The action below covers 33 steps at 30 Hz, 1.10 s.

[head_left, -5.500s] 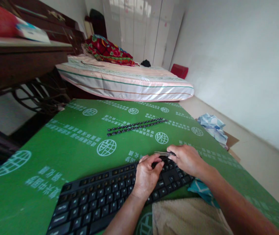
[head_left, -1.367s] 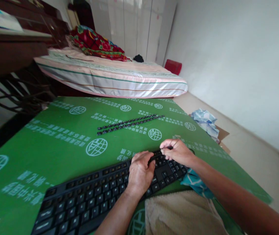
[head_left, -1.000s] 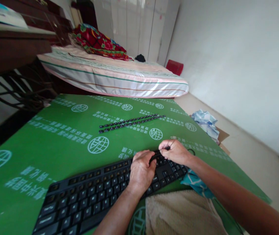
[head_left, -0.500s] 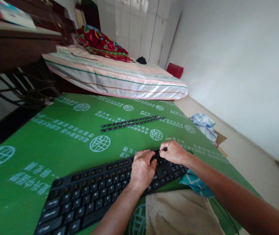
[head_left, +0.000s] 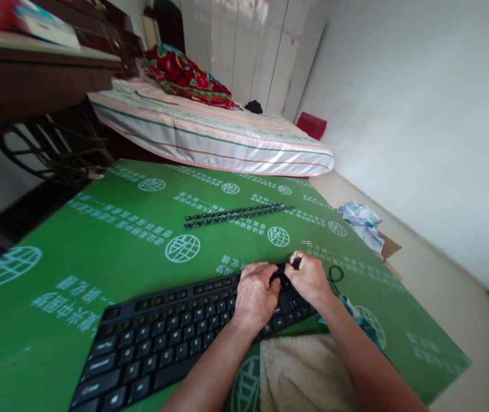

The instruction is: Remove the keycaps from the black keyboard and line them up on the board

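A black keyboard (head_left: 162, 337) lies slantwise on the green printed board (head_left: 111, 252). My left hand (head_left: 255, 294) rests on the keyboard's right end, with its fingers curled down over the keys near the top edge. My right hand (head_left: 308, 277) is right beside it, almost touching. Its thumb and forefinger pinch a small black piece (head_left: 296, 263) just above the top row of keys. A thin metal bit (head_left: 307, 244) lies on the board just beyond that hand. A thin black loop (head_left: 335, 273) lies to its right.
Two long black beaded strips (head_left: 236, 213) lie further back on the board. A beige towel (head_left: 300, 372) and a teal cloth (head_left: 358, 315) are at the near edge. A bed (head_left: 210, 134) stands behind, dark wooden furniture (head_left: 34, 80) at left, and a cardboard box (head_left: 388, 249) with cloth on the floor at right.
My right hand has drawn in towards the left hand. The thin metal tool it held earlier no longer shows in it; it now pinches a small black piece. The view has shifted slightly.
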{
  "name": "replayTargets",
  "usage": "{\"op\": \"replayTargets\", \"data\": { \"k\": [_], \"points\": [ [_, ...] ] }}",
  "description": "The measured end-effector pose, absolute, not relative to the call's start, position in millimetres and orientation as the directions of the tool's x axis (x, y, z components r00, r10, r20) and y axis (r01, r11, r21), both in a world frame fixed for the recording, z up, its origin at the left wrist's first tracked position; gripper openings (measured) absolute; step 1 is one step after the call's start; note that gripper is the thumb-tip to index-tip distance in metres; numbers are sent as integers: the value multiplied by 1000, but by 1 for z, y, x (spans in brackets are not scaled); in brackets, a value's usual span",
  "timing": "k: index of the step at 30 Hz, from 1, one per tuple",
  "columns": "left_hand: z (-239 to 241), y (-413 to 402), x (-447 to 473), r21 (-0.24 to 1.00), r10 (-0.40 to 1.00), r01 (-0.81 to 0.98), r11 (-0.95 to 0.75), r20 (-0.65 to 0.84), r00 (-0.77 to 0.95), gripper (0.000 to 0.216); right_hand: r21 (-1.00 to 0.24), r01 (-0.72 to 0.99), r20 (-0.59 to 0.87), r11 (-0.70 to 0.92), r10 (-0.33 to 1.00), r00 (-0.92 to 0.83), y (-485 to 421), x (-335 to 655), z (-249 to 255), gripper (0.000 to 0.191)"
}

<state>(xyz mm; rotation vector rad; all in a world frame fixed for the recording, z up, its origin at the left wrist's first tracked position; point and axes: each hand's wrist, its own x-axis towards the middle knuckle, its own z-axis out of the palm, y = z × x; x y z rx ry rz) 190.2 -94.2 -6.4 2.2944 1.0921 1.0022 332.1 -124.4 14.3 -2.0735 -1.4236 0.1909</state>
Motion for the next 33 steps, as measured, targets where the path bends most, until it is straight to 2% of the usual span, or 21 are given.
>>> {"op": "replayTargets", "data": {
  "k": [5,12,21,27,33],
  "points": [
    [-6,-95,190,629,798,496,-599,415,437,22,-613,779,291,-133,878,379,-128,335,11,9],
    [-3,-95,190,601,785,509,-616,415,461,21,-694,711,275,-117,869,412,-129,336,11,12],
    [12,-105,195,408,659,528,-745,328,677,30,-662,741,281,-113,879,385,-126,340,7,9],
    [17,-106,197,373,657,554,-744,262,707,37,-813,574,254,-95,830,497,-123,346,11,13],
    [14,-105,197,382,653,541,-749,296,697,35,-884,460,186,-83,840,510,-122,349,9,12]
  ]
}}
